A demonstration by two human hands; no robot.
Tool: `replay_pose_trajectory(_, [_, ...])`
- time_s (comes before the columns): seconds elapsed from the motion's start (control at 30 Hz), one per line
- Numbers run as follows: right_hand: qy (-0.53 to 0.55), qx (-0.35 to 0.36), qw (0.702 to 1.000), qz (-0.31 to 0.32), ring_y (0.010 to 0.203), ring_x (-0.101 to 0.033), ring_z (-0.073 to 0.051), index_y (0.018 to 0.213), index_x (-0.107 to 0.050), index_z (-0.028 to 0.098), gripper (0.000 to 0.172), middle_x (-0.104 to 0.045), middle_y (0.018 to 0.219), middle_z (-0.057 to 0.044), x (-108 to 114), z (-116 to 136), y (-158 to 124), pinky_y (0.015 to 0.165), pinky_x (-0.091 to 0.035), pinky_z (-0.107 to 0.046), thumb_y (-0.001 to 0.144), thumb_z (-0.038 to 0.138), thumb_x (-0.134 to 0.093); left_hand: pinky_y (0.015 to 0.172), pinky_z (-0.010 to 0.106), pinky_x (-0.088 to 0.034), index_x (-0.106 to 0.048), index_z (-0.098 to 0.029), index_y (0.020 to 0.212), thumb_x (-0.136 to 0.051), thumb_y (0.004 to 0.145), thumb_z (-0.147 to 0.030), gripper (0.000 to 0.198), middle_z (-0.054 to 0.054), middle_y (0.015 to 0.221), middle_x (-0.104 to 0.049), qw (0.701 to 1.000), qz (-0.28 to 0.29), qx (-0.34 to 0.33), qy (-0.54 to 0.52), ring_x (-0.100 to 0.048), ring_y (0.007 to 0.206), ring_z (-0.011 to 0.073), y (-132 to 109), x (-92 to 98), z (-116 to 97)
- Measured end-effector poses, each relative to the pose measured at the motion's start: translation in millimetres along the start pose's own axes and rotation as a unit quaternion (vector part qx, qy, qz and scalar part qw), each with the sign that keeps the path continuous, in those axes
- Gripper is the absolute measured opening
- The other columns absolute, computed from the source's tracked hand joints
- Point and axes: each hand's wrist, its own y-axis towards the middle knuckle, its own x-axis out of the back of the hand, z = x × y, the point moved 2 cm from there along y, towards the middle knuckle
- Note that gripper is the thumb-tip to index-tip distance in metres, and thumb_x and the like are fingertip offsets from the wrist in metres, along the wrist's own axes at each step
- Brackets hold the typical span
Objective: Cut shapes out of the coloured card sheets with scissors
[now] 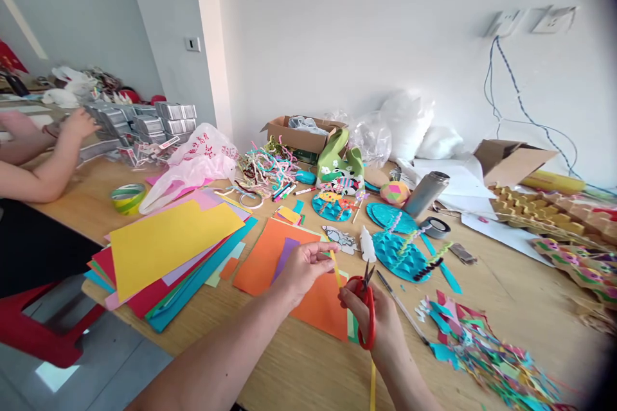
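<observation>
My left hand (308,264) pinches the upper end of a narrow yellow paper strip (336,270). The strip runs down towards my right hand (380,318), and a yellow length shows again below it. Red-handled scissors (370,314) are gripped in my right hand, blades upward and slightly parted, just right of the strip. Beneath both hands lie orange paper sheets (263,257) with a purple piece (285,257) on top. A white glue bottle (367,245) and a pen (402,307) are close to the scissors.
Stacked coloured paper (178,237) lies at left, near yellow-green tape (128,198). Paper scraps (486,347) are heaped at right. Blue egg-tray pieces (400,257), a metal flask (428,194) and pipe cleaners (267,170) stand further back. Another person's arm (53,154) is at far left.
</observation>
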Motion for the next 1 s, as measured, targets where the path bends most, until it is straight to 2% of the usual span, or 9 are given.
replay_pose_trajectory(0.17, [-0.011, 0.007, 1.0, -0.007, 0.06, -0.051, -0.017, 0.069, -0.054, 0.019, 0.027, -0.055, 0.062, 0.0, 0.8, -2.1, 0.9, 0.055, -0.037, -0.026, 0.068, 0.044, -0.065, 0.077, 0.031, -0.051, -0.078, -0.017, 0.093, -0.077, 0.064, -0.025, 0.03, 0.01, 0.099, -0.075, 0.998, -0.036, -0.033, -0.046, -0.065, 0.081, 0.0174, 4.7, 5.8, -6.8])
replay_pose_trajectory(0.4, [-0.059, 0.015, 0.998, -0.021, 0.059, -0.049, -0.016, 0.067, -0.052, 0.02, 0.025, -0.053, 0.062, 0.001, 2.0, -1.5, 2.8, 0.054, -0.036, -0.026, 0.07, 0.043, -0.061, 0.081, 0.037, -0.052, -0.077, -0.015, 0.094, -0.078, 0.064, -0.026, 0.032, 0.012, 0.103, -0.074, 0.993, -0.048, -0.04, -0.096, -0.068, 0.081, 0.0199, 6.5, 9.6, -10.8])
replay_pose_trajectory(0.6, [-0.042, 0.024, 0.999, -0.003, 0.059, -0.053, -0.017, 0.066, -0.053, 0.02, 0.027, -0.056, 0.06, 0.0, 3.8, -5.2, 4.6, 0.055, -0.04, -0.026, 0.072, 0.043, -0.065, 0.078, 0.035, -0.053, -0.077, -0.014, 0.094, -0.079, 0.065, -0.025, 0.031, 0.012, 0.105, -0.074, 0.992, -0.055, -0.039, -0.107, -0.069, 0.081, 0.0198, 8.2, 11.2, -10.4])
replay_pose_trajectory(0.7, [-0.017, 0.018, 1.0, 0.014, 0.063, -0.057, -0.018, 0.07, -0.056, 0.019, 0.029, -0.06, 0.062, -0.001, 11.6, 0.2, 6.7, 0.058, -0.044, -0.027, 0.074, 0.046, -0.068, 0.073, 0.033, -0.054, -0.076, -0.015, 0.095, -0.08, 0.064, -0.025, 0.033, 0.011, 0.102, -0.074, 0.991, -0.057, -0.027, -0.117, -0.069, 0.075, 0.0185, 9.8, 14.0, -9.2])
replay_pose_trajectory(0.77, [-0.013, 0.012, 1.0, -0.015, 0.065, -0.059, -0.019, 0.072, -0.058, 0.019, 0.034, -0.063, 0.064, -0.002, 23.0, 8.8, 7.8, 0.061, -0.045, -0.028, 0.073, 0.05, -0.07, 0.069, 0.032, -0.055, -0.075, -0.016, 0.097, -0.079, 0.065, -0.026, 0.033, 0.009, 0.101, -0.074, 0.991, -0.053, -0.012, -0.124, -0.069, 0.073, 0.0173, 10.0, 15.4, -8.9])
replay_pose_trajectory(0.83, [0.017, 0.012, 0.996, -0.09, 0.065, -0.061, -0.02, 0.072, -0.059, 0.018, 0.039, -0.065, 0.066, -0.004, 38.8, 21.0, 7.0, 0.063, -0.048, -0.029, 0.075, 0.056, -0.067, 0.067, 0.031, -0.055, -0.074, -0.016, 0.098, -0.079, 0.066, -0.025, 0.034, 0.008, 0.102, -0.073, 0.991, -0.038, 0.012, -0.129, -0.07, 0.074, 0.018, 8.9, 14.6, -9.4])
replay_pose_trajectory(1.0, [-0.003, 0.026, 0.982, -0.187, 0.066, -0.063, -0.019, 0.07, -0.064, 0.017, 0.037, -0.069, 0.068, -0.006, 74.2, 49.2, -7.7, 0.065, -0.049, -0.029, 0.075, 0.054, -0.068, 0.065, 0.03, -0.056, -0.075, -0.014, 0.098, -0.077, 0.068, -0.024, 0.031, 0.01, 0.108, -0.071, 0.986, 0.044, 0.093, -0.131, -0.071, 0.078, 0.02, -1.4, 1.2, -11.5])
